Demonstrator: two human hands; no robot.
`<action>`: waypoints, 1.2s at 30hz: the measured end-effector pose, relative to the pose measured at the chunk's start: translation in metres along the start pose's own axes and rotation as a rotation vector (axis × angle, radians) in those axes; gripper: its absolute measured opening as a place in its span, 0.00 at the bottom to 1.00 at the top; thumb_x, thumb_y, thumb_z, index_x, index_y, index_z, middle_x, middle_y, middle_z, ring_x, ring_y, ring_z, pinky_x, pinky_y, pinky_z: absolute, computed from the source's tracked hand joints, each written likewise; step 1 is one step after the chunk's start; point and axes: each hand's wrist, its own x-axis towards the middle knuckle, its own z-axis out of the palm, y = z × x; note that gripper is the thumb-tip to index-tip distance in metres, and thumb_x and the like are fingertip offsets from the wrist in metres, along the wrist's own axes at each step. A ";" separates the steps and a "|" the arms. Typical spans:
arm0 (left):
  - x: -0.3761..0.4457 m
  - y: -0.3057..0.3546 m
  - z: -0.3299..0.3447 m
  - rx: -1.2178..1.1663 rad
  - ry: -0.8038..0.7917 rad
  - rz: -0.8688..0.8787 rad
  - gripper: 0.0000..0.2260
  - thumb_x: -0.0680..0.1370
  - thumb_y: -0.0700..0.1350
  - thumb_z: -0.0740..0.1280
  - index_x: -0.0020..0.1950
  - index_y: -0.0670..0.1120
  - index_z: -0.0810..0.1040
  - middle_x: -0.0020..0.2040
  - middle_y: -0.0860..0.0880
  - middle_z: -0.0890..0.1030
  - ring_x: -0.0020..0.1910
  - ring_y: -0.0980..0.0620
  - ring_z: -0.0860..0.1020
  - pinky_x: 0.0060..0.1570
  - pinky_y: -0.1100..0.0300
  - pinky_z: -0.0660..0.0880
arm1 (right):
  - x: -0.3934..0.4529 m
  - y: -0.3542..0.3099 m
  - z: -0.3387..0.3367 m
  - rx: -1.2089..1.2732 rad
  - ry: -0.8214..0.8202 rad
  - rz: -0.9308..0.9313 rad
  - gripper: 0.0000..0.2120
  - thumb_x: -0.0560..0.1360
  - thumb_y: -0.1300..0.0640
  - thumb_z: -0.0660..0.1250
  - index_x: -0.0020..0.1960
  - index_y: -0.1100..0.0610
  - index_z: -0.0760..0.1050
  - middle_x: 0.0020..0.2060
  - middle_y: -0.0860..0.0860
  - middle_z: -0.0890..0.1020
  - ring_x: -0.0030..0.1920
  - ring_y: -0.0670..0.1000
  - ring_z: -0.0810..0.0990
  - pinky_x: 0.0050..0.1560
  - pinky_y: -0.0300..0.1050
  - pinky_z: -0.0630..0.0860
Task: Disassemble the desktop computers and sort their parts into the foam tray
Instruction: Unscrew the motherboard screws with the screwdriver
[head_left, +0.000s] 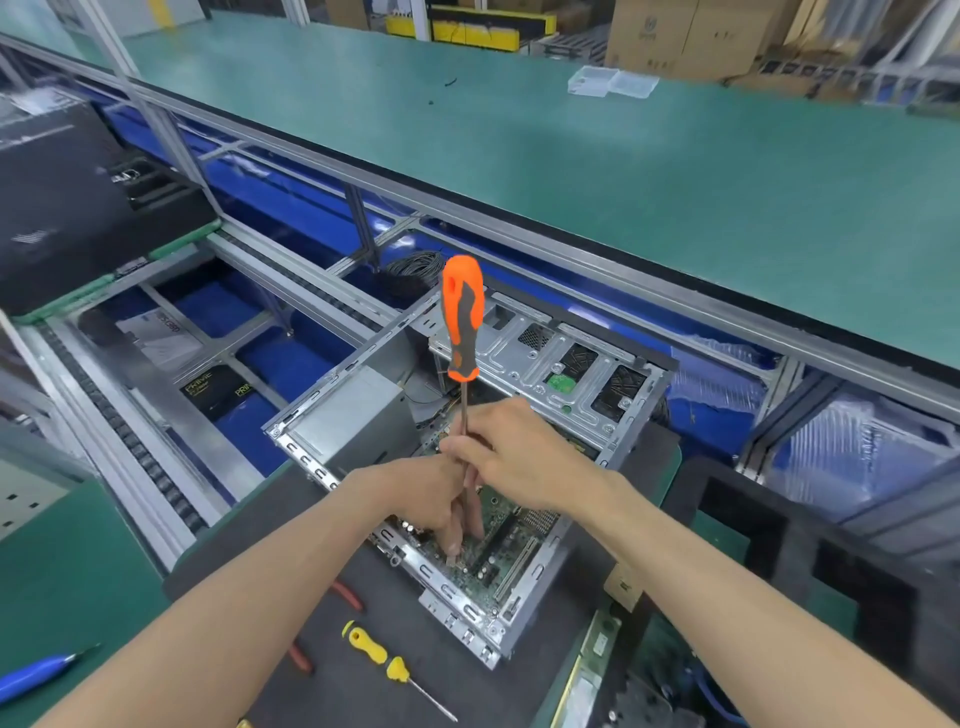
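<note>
An open desktop case (363, 415) lies on a dark mat, its green motherboard (498, 540) exposed. A long screwdriver with an orange and grey handle (461, 317) stands upright over the board. My right hand (514, 452) grips its metal shaft well below the handle. My left hand (421, 493) reaches down into the case beside the shaft, fingers pointing at the board; the screwdriver tip is hidden behind them. Black foam tray (779, 525) with cut-out pockets sits at the right.
A yellow screwdriver (384, 657) and red-handled pliers (345, 595) lie on the mat in front of the case. A blue-handled tool (36, 670) is at the lower left. A conveyor frame with blue bins runs behind. Removed parts lie at the lower right.
</note>
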 end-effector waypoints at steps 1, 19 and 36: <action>0.001 0.000 0.001 0.007 0.025 0.011 0.14 0.67 0.46 0.80 0.51 0.52 0.85 0.40 0.60 0.85 0.41 0.66 0.82 0.45 0.69 0.77 | 0.002 0.000 -0.003 0.022 0.019 0.004 0.13 0.82 0.54 0.64 0.42 0.59 0.79 0.35 0.51 0.83 0.42 0.53 0.83 0.53 0.55 0.78; -0.028 0.024 -0.028 -0.298 0.173 0.191 0.03 0.78 0.43 0.70 0.50 0.46 0.79 0.44 0.49 0.87 0.45 0.51 0.86 0.49 0.50 0.81 | 0.006 0.004 -0.049 -0.032 0.187 0.098 0.15 0.83 0.56 0.64 0.40 0.61 0.77 0.29 0.55 0.82 0.31 0.49 0.84 0.42 0.52 0.80; 0.033 0.175 0.041 0.208 -0.099 0.687 0.09 0.78 0.48 0.72 0.58 0.51 0.85 0.55 0.52 0.85 0.52 0.56 0.80 0.53 0.66 0.74 | -0.003 -0.003 -0.066 0.036 0.302 0.301 0.14 0.82 0.57 0.66 0.41 0.65 0.78 0.33 0.58 0.84 0.32 0.50 0.85 0.41 0.50 0.83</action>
